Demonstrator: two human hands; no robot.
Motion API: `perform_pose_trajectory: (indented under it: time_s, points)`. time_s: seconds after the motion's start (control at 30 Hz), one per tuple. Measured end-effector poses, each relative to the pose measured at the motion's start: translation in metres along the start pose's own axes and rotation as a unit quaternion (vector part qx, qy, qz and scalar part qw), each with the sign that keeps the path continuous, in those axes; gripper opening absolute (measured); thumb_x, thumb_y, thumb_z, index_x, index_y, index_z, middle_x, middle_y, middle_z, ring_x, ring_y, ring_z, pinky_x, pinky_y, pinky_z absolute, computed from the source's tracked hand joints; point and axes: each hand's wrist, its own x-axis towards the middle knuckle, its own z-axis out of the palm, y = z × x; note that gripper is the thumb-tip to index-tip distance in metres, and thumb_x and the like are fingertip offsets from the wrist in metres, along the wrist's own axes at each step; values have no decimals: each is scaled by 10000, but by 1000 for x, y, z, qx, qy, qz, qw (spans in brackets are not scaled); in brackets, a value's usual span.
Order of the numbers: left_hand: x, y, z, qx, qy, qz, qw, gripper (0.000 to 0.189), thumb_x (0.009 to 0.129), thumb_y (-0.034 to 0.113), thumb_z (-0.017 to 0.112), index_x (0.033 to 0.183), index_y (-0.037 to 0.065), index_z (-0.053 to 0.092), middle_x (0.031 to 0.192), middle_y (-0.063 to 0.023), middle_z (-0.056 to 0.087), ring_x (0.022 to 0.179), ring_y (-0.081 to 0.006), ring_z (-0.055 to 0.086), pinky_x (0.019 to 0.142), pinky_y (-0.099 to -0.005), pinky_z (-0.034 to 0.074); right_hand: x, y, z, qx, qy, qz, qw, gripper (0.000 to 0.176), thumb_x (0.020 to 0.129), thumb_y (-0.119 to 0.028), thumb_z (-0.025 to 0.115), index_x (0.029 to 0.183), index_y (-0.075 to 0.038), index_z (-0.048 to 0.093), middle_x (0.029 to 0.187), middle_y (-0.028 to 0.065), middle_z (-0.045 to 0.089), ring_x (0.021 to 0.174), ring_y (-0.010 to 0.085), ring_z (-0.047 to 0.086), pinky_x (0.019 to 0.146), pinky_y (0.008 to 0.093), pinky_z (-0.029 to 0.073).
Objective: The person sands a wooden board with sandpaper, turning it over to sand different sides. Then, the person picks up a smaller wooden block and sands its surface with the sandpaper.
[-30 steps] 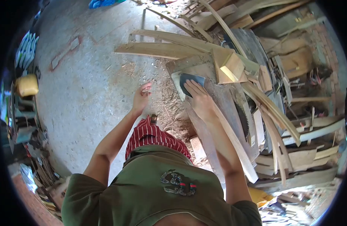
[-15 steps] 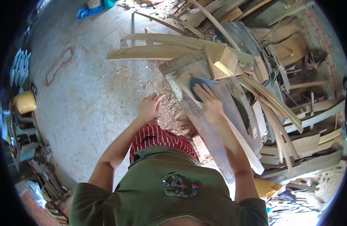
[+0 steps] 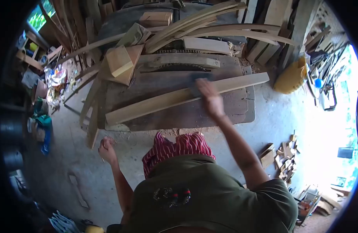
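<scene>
My right hand (image 3: 211, 101) presses a dark grey piece of sandpaper (image 3: 195, 88) onto a long, pale wooden board (image 3: 155, 102). Motion smears both hand and sandpaper. The board lies slantwise across a worn wooden worktop (image 3: 163, 120), and the sandpaper sits right of its middle. Off the worktop's left front corner, my left hand (image 3: 107, 149) hangs over the floor with fingers loosely curled and apart. Nothing shows in it. Behind the board lies a toothed saw blade (image 3: 175, 71), partly covered by a short curved wooden piece (image 3: 186, 61).
A wedge-shaped wooden block (image 3: 120, 64) stands at the worktop's left back. Curved wooden strips (image 3: 194, 25) are piled behind. A yellow sack (image 3: 291, 79) stands at the right, with offcuts (image 3: 285, 157) on the floor nearer me.
My view has turned, so the board now runs across it. My right hand has slid the sandpaper rightward along the board. My left hand now appears farther left.
</scene>
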Motion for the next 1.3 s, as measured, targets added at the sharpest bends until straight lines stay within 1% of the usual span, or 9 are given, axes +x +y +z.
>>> perform_pose_trajectory:
  time_s: [0.13, 0.2, 0.37, 0.47, 0.57, 0.8, 1.0, 1.17, 1.3]
  points:
    - [-9, 140, 39, 106, 74, 291, 948, 342, 965, 308, 575, 1197, 60, 619, 1134, -137, 629, 1106, -340, 578, 917, -452, 433, -18, 116, -43, -87, 158, 134, 974, 427, 860, 7, 515, 1273, -58, 604, 1318, 145, 599, 1283, 334, 514, 1118, 432, 363]
    - [-20, 185, 71, 114, -79, 382, 914, 423, 968, 324, 563, 1322, 93, 543, 1298, -138, 536, 1250, -356, 477, 1047, -486, 351, -15, 122, -28, -74, 215, 203, 953, 406, 875, 4, 504, 1260, -64, 615, 1323, 146, 594, 1281, 334, 516, 1120, 435, 361]
    - [-60, 271, 181, 169, -182, 553, 795, 555, 932, 419, 597, 1375, 100, 498, 1309, -123, 533, 1220, -311, 509, 1120, -512, 320, -4, 21, 7, 44, 51, -51, 996, 480, 858, -83, 535, 1337, -88, 556, 1408, 120, 532, 1323, 289, 489, 1144, 430, 361]
    - [-69, 278, 229, 206, -199, 578, 764, 615, 877, 527, 625, 1340, 136, 523, 1234, -99, 567, 1124, -295, 557, 1025, -509, 410, -7, 57, -15, 25, 75, -16, 997, 416, 844, -93, 543, 1255, -73, 604, 1386, 113, 546, 1319, 271, 489, 1149, 429, 350]
    - [-70, 282, 241, 275, -168, 517, 793, 639, 774, 624, 680, 1186, 140, 608, 1005, -67, 605, 903, -304, 613, 688, -455, 522, -15, 141, -44, 6, 157, 109, 982, 394, 801, 18, 552, 1180, -52, 629, 1264, 110, 626, 1236, 307, 551, 1054, 426, 445]
    - [-90, 303, 233, 221, -305, 447, 811, 688, 732, 653, 702, 1110, 80, 653, 1023, -108, 641, 981, -321, 626, 751, -442, 528, -38, 177, -85, 19, 225, 194, 955, 390, 838, -74, 590, 1227, -49, 607, 1299, 153, 603, 1247, 346, 540, 1087, 475, 398]
    - [-131, 322, 233, 217, -350, 436, 800, 655, 727, 628, 722, 1085, 83, 672, 978, -124, 655, 954, -342, 638, 759, -463, 525, -75, 106, -76, 28, 85, -83, 993, 407, 854, -97, 534, 1255, -45, 584, 1309, 116, 598, 1237, 286, 558, 1129, 458, 367]
    - [-129, 321, 237, 223, -345, 444, 796, 705, 724, 667, 701, 1108, 77, 676, 963, -123, 651, 944, -335, 639, 752, -455, 524, -95, 227, -125, -53, 148, 116, 981, 374, 801, -18, 539, 1161, -62, 632, 1187, 123, 664, 1174, 297, 596, 1115, 478, 357]
    - [-131, 311, 235, 222, -320, 465, 795, 762, 720, 702, 679, 1141, 68, 675, 943, -123, 649, 914, -334, 642, 752, -454, 523, -107, 287, -121, -162, 244, 256, 921, 385, 841, -120, 580, 1221, -73, 627, 1318, 116, 610, 1259, 298, 537, 1137, 469, 301]
